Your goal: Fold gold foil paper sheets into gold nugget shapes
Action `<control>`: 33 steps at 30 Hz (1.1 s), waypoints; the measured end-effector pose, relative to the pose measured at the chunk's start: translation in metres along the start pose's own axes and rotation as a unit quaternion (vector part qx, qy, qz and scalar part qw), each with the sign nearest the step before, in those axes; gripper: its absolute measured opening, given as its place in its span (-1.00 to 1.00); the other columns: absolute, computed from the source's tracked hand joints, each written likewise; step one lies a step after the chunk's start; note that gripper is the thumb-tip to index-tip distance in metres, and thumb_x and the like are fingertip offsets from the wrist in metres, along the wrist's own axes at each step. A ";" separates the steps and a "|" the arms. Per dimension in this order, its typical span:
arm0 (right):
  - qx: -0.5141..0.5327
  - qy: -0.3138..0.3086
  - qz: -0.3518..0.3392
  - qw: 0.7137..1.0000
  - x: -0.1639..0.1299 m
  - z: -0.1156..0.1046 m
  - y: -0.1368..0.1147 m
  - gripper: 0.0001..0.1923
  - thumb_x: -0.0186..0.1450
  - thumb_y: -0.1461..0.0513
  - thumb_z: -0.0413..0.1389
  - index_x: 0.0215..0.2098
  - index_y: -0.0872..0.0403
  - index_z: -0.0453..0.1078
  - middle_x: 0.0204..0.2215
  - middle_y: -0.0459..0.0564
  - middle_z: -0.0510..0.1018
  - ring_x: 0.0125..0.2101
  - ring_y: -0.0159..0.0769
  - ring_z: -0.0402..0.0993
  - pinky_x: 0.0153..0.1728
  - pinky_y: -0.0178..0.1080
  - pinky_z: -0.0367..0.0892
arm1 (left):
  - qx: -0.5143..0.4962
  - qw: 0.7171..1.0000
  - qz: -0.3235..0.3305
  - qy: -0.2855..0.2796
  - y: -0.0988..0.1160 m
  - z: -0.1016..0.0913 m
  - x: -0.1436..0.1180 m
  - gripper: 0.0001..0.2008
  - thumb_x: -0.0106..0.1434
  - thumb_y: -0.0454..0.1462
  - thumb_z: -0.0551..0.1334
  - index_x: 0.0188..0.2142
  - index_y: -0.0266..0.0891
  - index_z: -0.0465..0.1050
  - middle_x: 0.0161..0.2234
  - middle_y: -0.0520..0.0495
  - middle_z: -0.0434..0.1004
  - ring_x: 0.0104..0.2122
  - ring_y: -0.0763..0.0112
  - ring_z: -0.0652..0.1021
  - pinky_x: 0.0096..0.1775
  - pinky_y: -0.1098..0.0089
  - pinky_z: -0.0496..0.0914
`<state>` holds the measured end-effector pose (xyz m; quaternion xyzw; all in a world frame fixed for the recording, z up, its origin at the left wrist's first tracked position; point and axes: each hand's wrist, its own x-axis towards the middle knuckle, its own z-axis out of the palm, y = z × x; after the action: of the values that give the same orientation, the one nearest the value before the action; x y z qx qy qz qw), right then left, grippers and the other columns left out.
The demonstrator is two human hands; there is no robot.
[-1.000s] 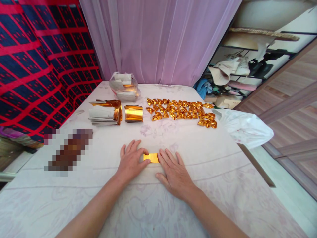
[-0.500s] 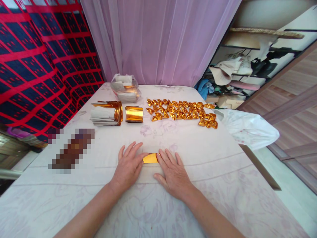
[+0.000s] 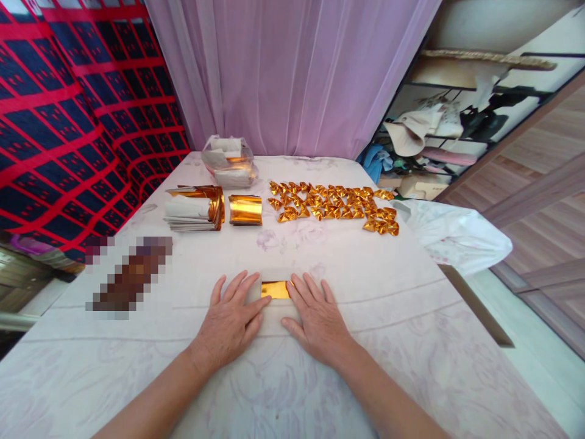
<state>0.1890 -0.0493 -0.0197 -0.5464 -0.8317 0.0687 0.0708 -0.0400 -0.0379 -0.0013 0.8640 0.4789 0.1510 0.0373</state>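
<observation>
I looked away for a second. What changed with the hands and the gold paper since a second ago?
The left hand slid back toward the person, so more of the sheet shows: the gold paper now lies with a pale border around it. The right hand barely shifted. Both stay flat on the sheet. The folded gold pieces and foil stacks are unmoved.

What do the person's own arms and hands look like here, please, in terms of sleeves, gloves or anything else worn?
Both forearms are bare up to the frame edge, with no sleeves in view. The left hand and right hand wear no gloves, and no rings, watch or bracelets show. The fingernails look short and unpainted.
</observation>
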 end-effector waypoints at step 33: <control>-0.050 0.042 0.032 0.997 -0.005 -0.003 0.002 -0.35 0.38 0.00 -0.02 0.34 0.11 0.08 0.35 0.12 0.07 0.34 0.09 -0.12 0.24 0.28 -0.14 | 0.072 0.991 0.109 -0.026 -0.008 0.017 0.001 -0.54 0.41 -0.05 0.02 0.26 -0.01 0.21 0.30 0.03 0.22 0.30 0.07 0.15 0.29 -0.08 -0.28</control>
<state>0.1933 -0.0535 -0.0176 -0.5778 -0.8126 0.0063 0.0759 -0.0411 -0.0310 -0.0192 0.9152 0.3901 0.0966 -0.0295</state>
